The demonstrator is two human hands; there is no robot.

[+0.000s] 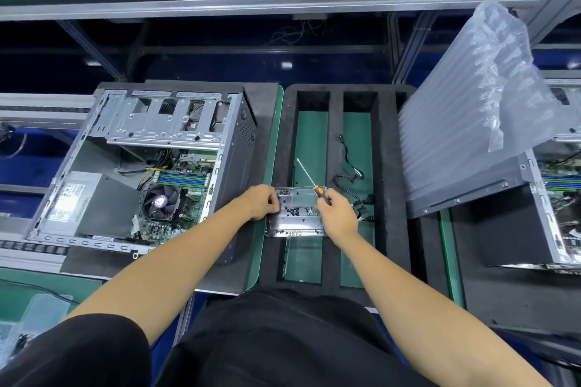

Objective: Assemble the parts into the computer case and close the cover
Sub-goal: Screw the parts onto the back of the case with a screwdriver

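An open grey computer case (151, 166) lies on its side at the left, showing its motherboard, CPU fan (161, 202) and power supply (74, 198). A clear plastic screw box (294, 223) with small black screws sits in the black foam tray (390, 185) in the middle. My left hand (261, 202) has its fingertips curled at the box's left edge, where small screws lie. My right hand (336, 214) grips a screwdriver (314, 182) with an orange and black handle, its shaft pointing up and left over the box.
Black cables (350, 176) lie in the tray's right slot. A grey side panel (465, 192) under an air-cushion bag (471, 110) leans at the right, beside a second open case (559, 198). A green shelf runs across the top.
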